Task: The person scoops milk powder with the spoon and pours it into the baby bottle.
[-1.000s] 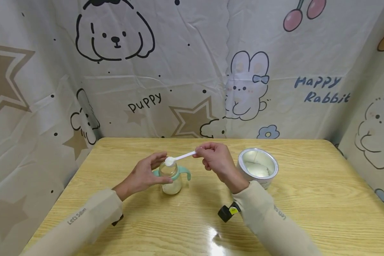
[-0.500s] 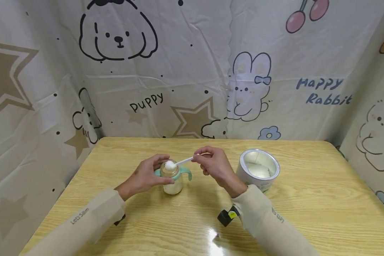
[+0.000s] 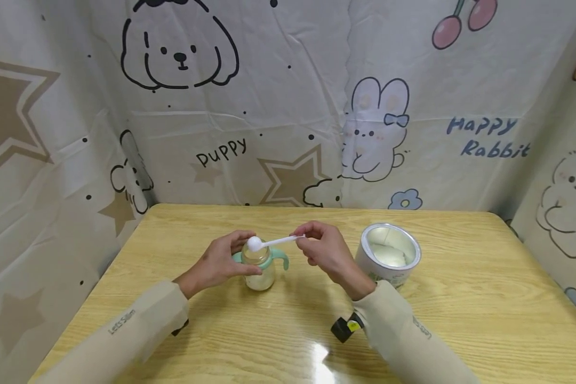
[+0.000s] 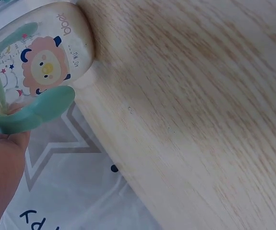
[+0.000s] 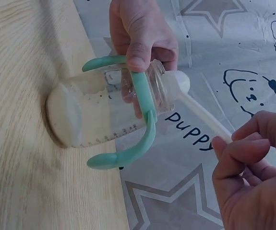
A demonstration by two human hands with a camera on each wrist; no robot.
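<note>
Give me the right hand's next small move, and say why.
Probably have the right hand shake the scoop lightly over the bottle: its bowl is at the mouth, rounded side up, so it seems tipped out, though any powder clinging inside is hidden. The left hand holds the bottle near its neck, which should steady it.

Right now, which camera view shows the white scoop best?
The right wrist view: there the white scoop looks largest, with its bowl at the mouth of the bottle and its handle pinched by the right hand. The head view shows it smaller, from above. The left wrist view doesn't show it.
</note>
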